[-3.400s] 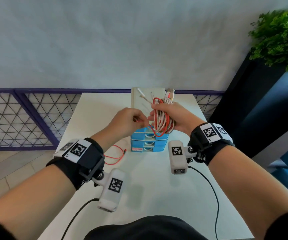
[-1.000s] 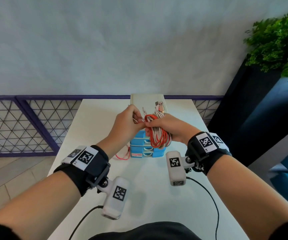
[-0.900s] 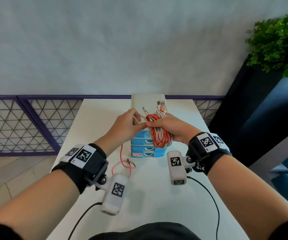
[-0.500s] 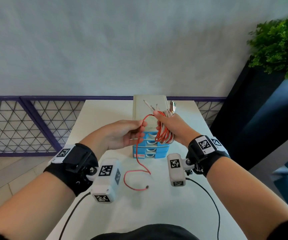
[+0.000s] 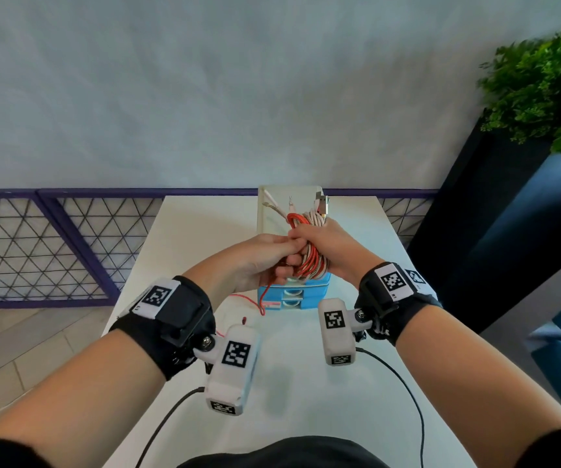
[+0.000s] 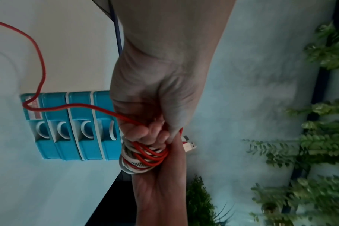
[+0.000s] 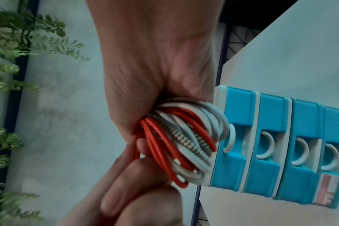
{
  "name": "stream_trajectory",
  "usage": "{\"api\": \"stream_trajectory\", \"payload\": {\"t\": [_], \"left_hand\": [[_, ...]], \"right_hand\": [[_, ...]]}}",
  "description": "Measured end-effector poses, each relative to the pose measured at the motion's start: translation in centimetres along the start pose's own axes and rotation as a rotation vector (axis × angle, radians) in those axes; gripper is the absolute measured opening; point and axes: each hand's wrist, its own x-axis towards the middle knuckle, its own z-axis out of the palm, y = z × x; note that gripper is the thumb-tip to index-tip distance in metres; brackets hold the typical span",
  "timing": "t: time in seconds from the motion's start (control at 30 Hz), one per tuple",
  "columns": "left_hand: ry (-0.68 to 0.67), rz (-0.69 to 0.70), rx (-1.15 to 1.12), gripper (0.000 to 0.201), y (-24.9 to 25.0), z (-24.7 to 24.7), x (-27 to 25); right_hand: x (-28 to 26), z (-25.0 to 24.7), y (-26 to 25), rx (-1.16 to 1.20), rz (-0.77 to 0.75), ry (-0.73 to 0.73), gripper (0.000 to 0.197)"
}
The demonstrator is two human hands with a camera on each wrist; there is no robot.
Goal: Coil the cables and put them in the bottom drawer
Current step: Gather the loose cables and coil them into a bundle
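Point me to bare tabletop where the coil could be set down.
Bare white table left of the blue drawer unit, and a narrower strip on its right. The near edge is free too. Crowded: just in front of the drawers, where the loose red cable tail trails.

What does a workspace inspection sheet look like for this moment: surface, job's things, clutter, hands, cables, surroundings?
Surface: white table.
Job's things: coiled bundle of red and white cables; blue drawer unit, all four drawers shut.
Clutter: nothing seen.
Hands: right hand grips the bundle; left hand pinches the red cable at the bundle.
Cables: loose red tail trails down onto the table; black wrist-camera leads run toward the person.
Surroundings: grey wall, purple lattice railing, green plant.
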Motion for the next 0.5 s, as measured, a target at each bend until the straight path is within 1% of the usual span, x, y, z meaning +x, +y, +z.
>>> {"api": "stream_trajectory", "payload": {"t": [0.1, 0.17, 0.23, 0.3, 0.33, 0.37, 0.4, 0.47, 0.5], "left_hand": [[-0.151, -0.107, -0.031, 0.030, -0.3, -1.1, -0.7], [-0.271, -0.159, -0.010, 0.028, -1.0, -2.1, -1.4], [-0.404, -0.207, 0.099, 0.026, -1.8, -3.0, -1.9], [-0.499, -0.243, 0.309, 0.025, -2.4, -3.6, -2.1], [-0.499, -0.253, 0.431, 0.024, -2.4, -3.8, -2.0], [-0.459, -0.242, 0.568, 0.024, -2.2, -3.9, -1.9], [-0.384, -0.203, 0.719, 0.023, -1.9, -3.9, -1.7], [-0.156, -0.051, 0.981, 0.019, -1.3, -3.6, -1.1], [-0.024, 0.033, 1.032, 0.016, -1.1, -3.4, -0.7]], "right_hand": [[0.6, -0.6, 0.1, 0.104, -0.067, 0.128, 0.008], [0.9, -1.4, 0.0, 0.190, -0.094, 0.173, 0.005], [0.8, -2.2, -0.2, 0.248, -0.104, 0.179, 0.005], [0.6, -2.6, -0.5, 0.280, -0.102, 0.163, 0.006], [0.5, -2.7, -0.7, 0.282, -0.096, 0.142, 0.005], [0.4, -2.7, -0.9, 0.272, -0.084, 0.115, 0.004], [0.3, -2.6, -1.0, 0.258, -0.070, 0.085, 0.002], [0.1, -2.4, -1.3, 0.188, -0.038, 0.037, 0.002], [-0.1, -2.3, -1.5, 0.138, -0.026, 0.015, 0.002]]}}
